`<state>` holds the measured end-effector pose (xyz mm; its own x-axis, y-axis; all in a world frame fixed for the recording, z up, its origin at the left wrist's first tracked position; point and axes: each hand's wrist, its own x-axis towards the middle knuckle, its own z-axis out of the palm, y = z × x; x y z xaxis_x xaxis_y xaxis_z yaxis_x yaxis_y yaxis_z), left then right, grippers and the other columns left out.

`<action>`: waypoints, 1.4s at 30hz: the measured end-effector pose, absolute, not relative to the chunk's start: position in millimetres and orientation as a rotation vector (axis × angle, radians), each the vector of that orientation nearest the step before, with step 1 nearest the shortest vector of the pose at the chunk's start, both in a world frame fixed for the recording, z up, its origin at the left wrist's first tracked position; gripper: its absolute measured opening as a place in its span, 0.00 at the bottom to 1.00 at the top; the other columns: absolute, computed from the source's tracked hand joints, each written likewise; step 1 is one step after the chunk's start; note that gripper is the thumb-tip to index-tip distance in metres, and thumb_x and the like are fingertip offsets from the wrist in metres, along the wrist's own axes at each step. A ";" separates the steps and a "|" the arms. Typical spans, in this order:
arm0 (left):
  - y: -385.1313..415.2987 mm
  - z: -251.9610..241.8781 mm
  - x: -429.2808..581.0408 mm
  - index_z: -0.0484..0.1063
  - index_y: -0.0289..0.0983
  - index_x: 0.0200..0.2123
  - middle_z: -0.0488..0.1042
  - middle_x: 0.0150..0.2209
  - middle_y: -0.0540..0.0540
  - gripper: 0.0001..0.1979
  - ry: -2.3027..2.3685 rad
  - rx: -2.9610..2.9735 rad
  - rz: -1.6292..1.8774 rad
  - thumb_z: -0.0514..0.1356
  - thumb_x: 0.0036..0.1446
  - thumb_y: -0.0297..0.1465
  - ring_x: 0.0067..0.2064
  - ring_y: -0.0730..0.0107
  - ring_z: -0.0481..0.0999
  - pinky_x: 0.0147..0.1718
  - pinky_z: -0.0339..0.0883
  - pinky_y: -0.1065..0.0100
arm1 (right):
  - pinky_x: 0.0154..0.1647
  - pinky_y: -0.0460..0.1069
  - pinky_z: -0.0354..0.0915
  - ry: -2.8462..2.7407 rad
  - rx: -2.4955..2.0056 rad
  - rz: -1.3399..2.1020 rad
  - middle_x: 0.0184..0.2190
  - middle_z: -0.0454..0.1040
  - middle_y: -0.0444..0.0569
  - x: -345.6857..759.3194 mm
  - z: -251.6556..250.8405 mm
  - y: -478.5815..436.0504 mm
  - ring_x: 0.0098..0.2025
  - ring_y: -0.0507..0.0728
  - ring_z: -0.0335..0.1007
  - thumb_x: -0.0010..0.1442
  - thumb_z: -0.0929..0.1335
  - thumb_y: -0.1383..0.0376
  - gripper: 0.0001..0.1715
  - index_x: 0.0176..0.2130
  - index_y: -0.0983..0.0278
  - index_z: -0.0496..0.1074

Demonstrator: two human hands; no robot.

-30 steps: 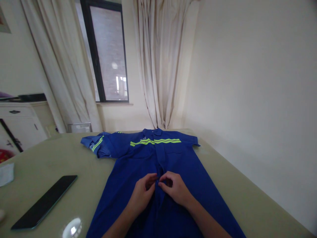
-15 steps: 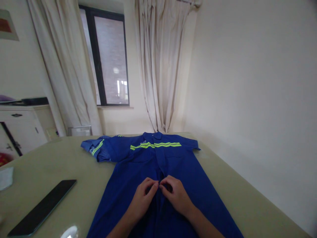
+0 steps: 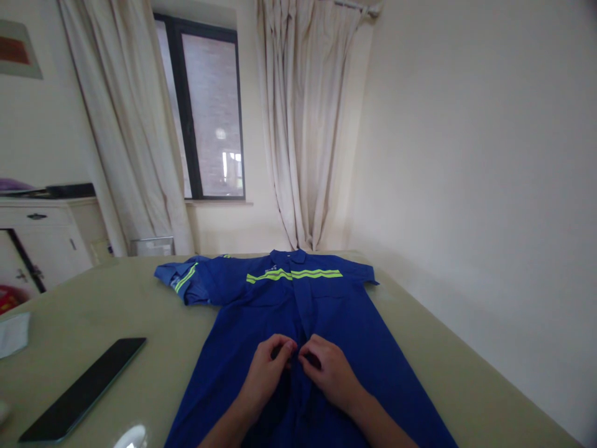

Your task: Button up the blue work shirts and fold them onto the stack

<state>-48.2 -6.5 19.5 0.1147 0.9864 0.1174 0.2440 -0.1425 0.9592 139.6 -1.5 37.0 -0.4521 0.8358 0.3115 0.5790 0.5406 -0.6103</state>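
Note:
A blue work coverall [image 3: 345,336] with yellow-green reflective stripes across the chest lies front up, its collar at the far end. Over its front opening, my left hand [image 3: 270,364] pinches the fabric edge between thumb and fingers. Close beside it, my right hand [image 3: 331,367] is pinched the same way on the other side of the opening. A small gap separates the fingertips. Whatever fastener may be between them is too small to see. The sleeve at the left is bunched, with a stripe on it.
The coverall lies on a pale green glossy table [image 3: 116,305]. To the left is a long dark flat object [image 3: 86,389], with a white cloth or paper [image 3: 13,334] beyond it. A wall [image 3: 489,186] runs along the right; curtains [image 3: 308,124] and a window stand behind.
My fingertips have drawn slightly apart, the left hand shifting a little to the left. The camera view has shifted slightly; the coverall lies as before.

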 end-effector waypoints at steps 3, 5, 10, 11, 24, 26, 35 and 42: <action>-7.7 17.4 -47.5 0.77 0.37 0.35 0.79 0.34 0.46 0.17 1.336 1.625 1.105 0.56 0.63 0.43 0.38 0.62 0.77 0.36 0.68 0.66 | 0.36 0.46 0.60 -2.211 -1.148 0.553 0.33 0.72 0.43 137.1 36.0 -2.4 0.33 0.52 0.68 0.64 0.68 0.67 0.05 0.37 0.60 0.76; -8.2 16.9 -48.3 0.77 0.38 0.38 0.79 0.36 0.46 0.16 1.392 1.662 1.131 0.56 0.64 0.42 0.38 0.62 0.77 0.38 0.67 0.66 | 0.36 0.46 0.60 -2.179 -1.134 0.554 0.34 0.72 0.43 136.4 36.1 -2.5 0.34 0.52 0.68 0.65 0.68 0.67 0.05 0.37 0.60 0.76; -9.3 20.0 -48.9 0.76 0.38 0.32 0.77 0.29 0.49 0.20 1.399 1.740 0.975 0.52 0.66 0.44 0.32 0.64 0.75 0.31 0.62 0.67 | 0.39 0.46 0.61 -2.121 -1.114 0.547 0.34 0.72 0.44 137.9 36.7 -2.4 0.36 0.53 0.69 0.67 0.67 0.65 0.06 0.38 0.60 0.75; -9.9 20.5 -48.1 0.76 0.38 0.31 0.77 0.29 0.49 0.20 1.402 1.767 0.971 0.51 0.67 0.42 0.32 0.64 0.75 0.32 0.61 0.67 | 0.39 0.46 0.61 -2.137 -1.116 0.546 0.34 0.72 0.44 138.1 36.7 -2.4 0.36 0.53 0.69 0.66 0.67 0.66 0.06 0.38 0.60 0.75; -19.6 15.1 -40.5 0.73 0.41 0.39 0.79 0.37 0.47 0.15 1.630 2.249 0.984 0.47 0.71 0.31 0.39 0.64 0.80 0.40 0.69 0.67 | 0.39 0.46 0.63 -2.194 -1.177 0.412 0.35 0.73 0.44 130.9 35.2 -7.7 0.37 0.54 0.71 0.68 0.65 0.68 0.07 0.38 0.60 0.73; -18.9 12.4 -40.3 0.72 0.41 0.40 0.80 0.35 0.48 0.15 1.692 2.297 0.894 0.46 0.71 0.30 0.36 0.64 0.81 0.36 0.69 0.68 | 0.39 0.46 0.63 -2.222 -1.164 0.347 0.35 0.74 0.45 130.4 33.7 -7.6 0.37 0.54 0.72 0.68 0.65 0.69 0.08 0.38 0.60 0.73; -17.6 18.7 -41.2 0.71 0.41 0.44 0.82 0.33 0.47 0.15 1.819 2.303 0.625 0.44 0.73 0.30 0.35 0.60 0.84 0.31 0.69 0.68 | 0.37 0.47 0.63 -2.328 -1.134 0.029 0.35 0.75 0.48 120.5 28.1 -5.9 0.37 0.56 0.72 0.69 0.64 0.69 0.10 0.36 0.62 0.72; -18.5 19.8 -49.6 0.69 0.45 0.57 0.84 0.40 0.48 0.19 1.736 2.137 0.779 0.42 0.74 0.32 0.41 0.62 0.84 0.40 0.73 0.66 | 0.35 0.46 0.60 -2.007 -1.209 0.487 0.29 0.74 0.43 126.8 32.3 4.0 0.33 0.53 0.71 0.66 0.69 0.63 0.08 0.33 0.61 0.75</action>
<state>-49.6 -18.5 19.8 0.1329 0.9639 0.2309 0.8131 -0.2392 0.5306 126.8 4.0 32.3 -0.2906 0.8725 0.3927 0.5958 0.4862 -0.6393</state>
